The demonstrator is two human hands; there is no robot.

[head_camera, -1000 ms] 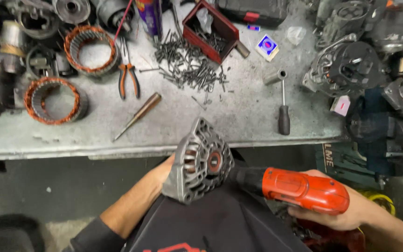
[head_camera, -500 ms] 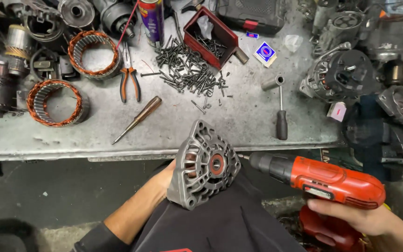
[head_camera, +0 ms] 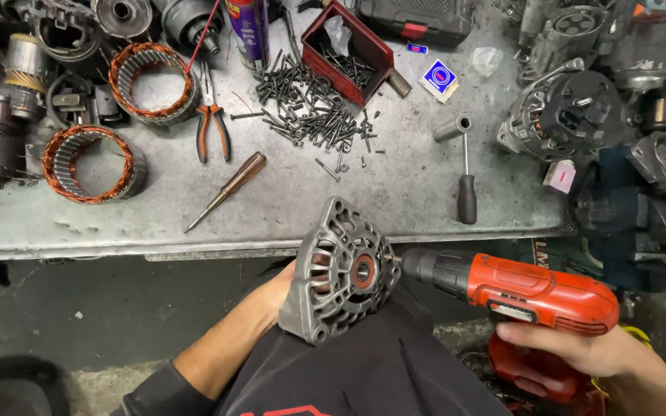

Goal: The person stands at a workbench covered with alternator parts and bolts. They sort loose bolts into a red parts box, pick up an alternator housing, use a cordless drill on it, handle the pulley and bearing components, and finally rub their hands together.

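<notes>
Cluttered grey tabletop (head_camera: pixel 287 208) | left hand (head_camera: pixel 283 289) grips alternator housing (head_camera: pixel 341 270) from behind | right hand (head_camera: pixel 572 350) closed around red cordless drill (head_camera: pixel 518 289), nose at housing's rim

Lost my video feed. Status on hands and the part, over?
Left hand braces grey alternator housing on lap. Right hand grips red cordless drill, nose at housing's rim. Nothing between them.
</notes>
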